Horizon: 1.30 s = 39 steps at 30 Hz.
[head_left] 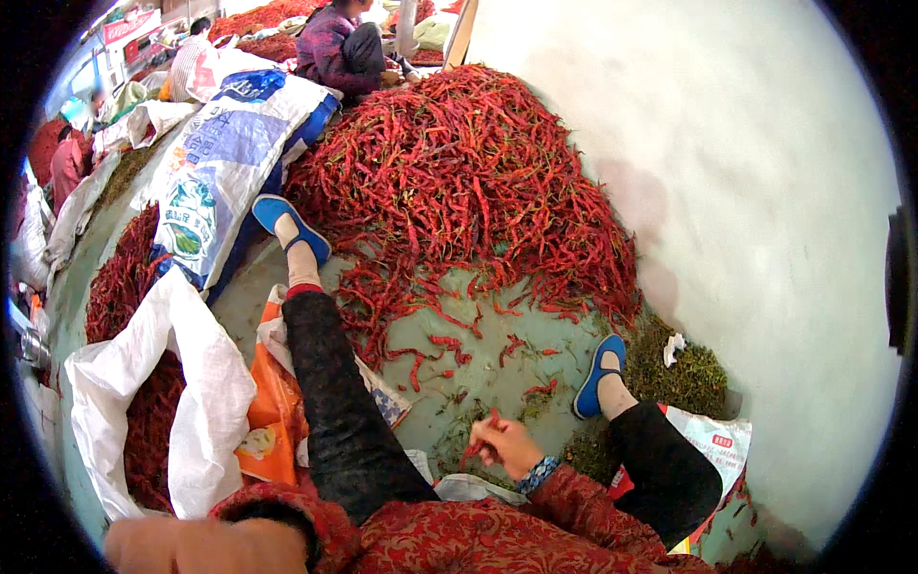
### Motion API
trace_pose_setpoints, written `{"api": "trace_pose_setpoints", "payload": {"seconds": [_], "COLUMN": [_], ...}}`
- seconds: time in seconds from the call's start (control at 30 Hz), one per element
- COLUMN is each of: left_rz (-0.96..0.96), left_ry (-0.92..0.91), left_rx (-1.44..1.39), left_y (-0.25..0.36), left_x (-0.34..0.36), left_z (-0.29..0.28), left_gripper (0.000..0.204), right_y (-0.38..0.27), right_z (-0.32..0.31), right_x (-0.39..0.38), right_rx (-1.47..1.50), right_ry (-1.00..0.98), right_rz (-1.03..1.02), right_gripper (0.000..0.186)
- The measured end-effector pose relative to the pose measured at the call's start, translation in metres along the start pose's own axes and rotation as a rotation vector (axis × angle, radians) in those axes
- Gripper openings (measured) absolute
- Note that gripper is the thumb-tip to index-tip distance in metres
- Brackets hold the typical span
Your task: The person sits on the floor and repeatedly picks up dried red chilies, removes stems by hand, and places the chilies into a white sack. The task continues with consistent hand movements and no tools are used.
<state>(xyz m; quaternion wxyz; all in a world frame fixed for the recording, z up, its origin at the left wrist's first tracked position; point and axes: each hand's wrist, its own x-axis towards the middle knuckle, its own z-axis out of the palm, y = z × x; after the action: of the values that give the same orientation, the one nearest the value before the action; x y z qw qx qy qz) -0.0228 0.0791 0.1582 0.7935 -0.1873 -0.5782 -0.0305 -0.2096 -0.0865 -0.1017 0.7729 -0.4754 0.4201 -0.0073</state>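
Observation:
My right hand (513,448) is closed in a pinch on a red chili pepper (475,446), above the floor between my legs. Several loose chilies (449,349) lie scattered just beyond it. Behind them rises a large heap of red chilies (459,172), many with green stems. My left hand (206,547) is at the lower left edge, close and blurred, so its fingers cannot be made out. It is nearest to a white woven sack (215,383) standing open, with red chilies (153,430) inside.
My legs are spread, with blue shoes (600,375) beside the heap. Green stem scraps (674,373) are piled by the right shoe, against a pale wall (765,191). A printed sack (225,163) lies at left. Another person (335,48) sits behind the heap; others are farther left.

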Motion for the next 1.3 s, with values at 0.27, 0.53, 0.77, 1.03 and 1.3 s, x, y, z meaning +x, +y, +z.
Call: {"api": "trace_pose_setpoints", "payload": {"seconds": [0.27, 0.53, 0.77, 1.03, 1.3], "left_rz": [-0.915, -1.547, -1.595, -1.553, -1.566], "left_ry": [0.68, 0.685, 0.805, 0.81, 0.872], "left_rx": [0.882, 1.208, 1.107, 1.131, 0.765], "left_y": [-0.013, -0.059, -0.144, -0.167, -0.137], "left_x": [-0.093, -0.214, -0.26, -0.3, -0.233], "left_z": [-0.16, -0.386, -0.448, -0.459, -0.365], "left_gripper": [0.019, 0.049, 0.081, 0.083, 0.077], "right_y": [-0.124, -0.244, -0.284, -0.242, -0.219], "right_z": [-0.059, -0.07, -0.075, -0.008, 0.016], "right_x": [0.101, 0.267, 0.408, 0.434, 0.323], "right_rx": [-0.203, -0.453, -0.36, -0.217, 0.0], "right_ry": [0.099, 0.249, 0.234, 0.103, 0.138], "right_rz": [-0.162, -0.283, -0.201, -0.244, -0.209], "right_gripper": [0.03, 0.021, 0.027, 0.03, 0.022]}}
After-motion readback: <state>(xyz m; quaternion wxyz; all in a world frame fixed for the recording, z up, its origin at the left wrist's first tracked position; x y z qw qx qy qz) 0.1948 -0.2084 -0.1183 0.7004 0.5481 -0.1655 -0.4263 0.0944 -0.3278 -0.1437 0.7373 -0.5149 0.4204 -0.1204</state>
